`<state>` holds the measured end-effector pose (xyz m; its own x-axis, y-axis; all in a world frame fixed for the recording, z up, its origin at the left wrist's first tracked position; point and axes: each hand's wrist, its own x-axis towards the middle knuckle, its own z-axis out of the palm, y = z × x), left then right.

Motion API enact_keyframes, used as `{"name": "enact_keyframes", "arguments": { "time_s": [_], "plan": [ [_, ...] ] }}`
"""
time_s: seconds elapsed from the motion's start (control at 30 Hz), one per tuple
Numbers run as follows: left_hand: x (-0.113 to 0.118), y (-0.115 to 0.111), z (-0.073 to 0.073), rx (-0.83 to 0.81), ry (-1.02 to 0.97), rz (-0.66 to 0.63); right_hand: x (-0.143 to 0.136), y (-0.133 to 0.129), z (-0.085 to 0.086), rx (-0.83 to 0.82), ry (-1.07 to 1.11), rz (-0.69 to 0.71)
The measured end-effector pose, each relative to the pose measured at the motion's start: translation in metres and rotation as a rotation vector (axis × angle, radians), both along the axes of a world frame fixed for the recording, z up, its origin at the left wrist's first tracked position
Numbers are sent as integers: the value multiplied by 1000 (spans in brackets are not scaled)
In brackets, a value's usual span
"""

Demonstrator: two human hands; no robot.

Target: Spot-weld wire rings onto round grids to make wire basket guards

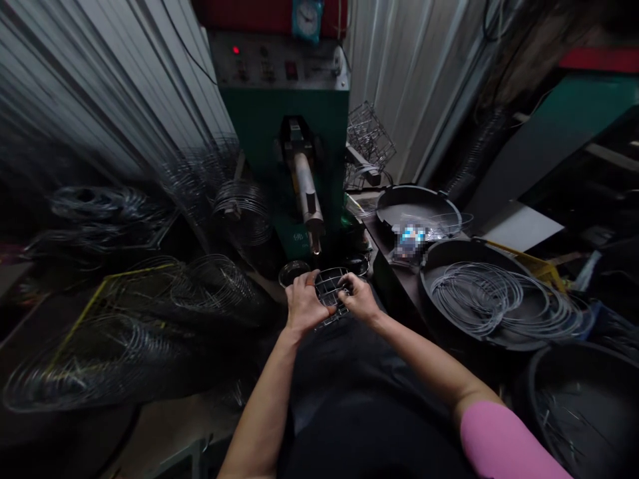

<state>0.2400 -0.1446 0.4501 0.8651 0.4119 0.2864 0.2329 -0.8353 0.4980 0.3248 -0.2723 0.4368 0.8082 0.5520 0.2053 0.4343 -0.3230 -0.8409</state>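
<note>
- Just below the tip of a metal arm (307, 186), a small wire frame (327, 287) sits between the person's two hands, above the dark-clothed lap.
- The left hand (305, 305) is partly closed, its fingers curled over the frame's left edge and its thumb along the near side, gripping it.
- The right hand (360, 299) is nearly closed, fingers bent in toward the thumb at the frame's right side, and has hold of it there; whether a loose piece of wire is also pinched, I cannot tell.
- A pink sleeve (504, 442) covers the right upper arm.
- The metal arm juts from a green machine (249, 126); a red light (236, 50) glows on its panel, and a clock (306, 18) hangs above.
- To the right, a round black pan (452, 251) holds thin wire rings (474, 293); a second pan (399, 207) stands behind it, with a blurred packet (410, 246) near its front rim.
- At the lower right is a dark tub (536, 379) with short wires inside.
- To the left, more wire coils (74, 362) lie around a yellow frame (82, 309).
</note>
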Motion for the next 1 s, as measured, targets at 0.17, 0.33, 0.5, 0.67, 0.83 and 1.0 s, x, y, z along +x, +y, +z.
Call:
{"name": "enact_keyframes", "arguments": {
  "time_s": [0.17, 0.33, 0.5, 0.67, 0.83, 1.0],
  "plan": [
    [2, -2, -4, 13, -13, -10, -3, -1, 2, -77, 49, 38],
    [3, 1, -6, -2, 7, -16, 6, -4, 5, -191, 117, 171],
    [2, 7, -5, -24, 3, -9, 16, -8, 14, -235, 27, 395],
    [1, 13, -5, -60, -13, -14, 20, -11, 18, -243, -134, 525],
    [1, 14, -5, -68, -5, -29, 21, -10, 16, -269, -212, 567],
    [0, 16, -7, -90, -10, -31, 22, -9, 14, -257, -249, 568]
  ]
}}
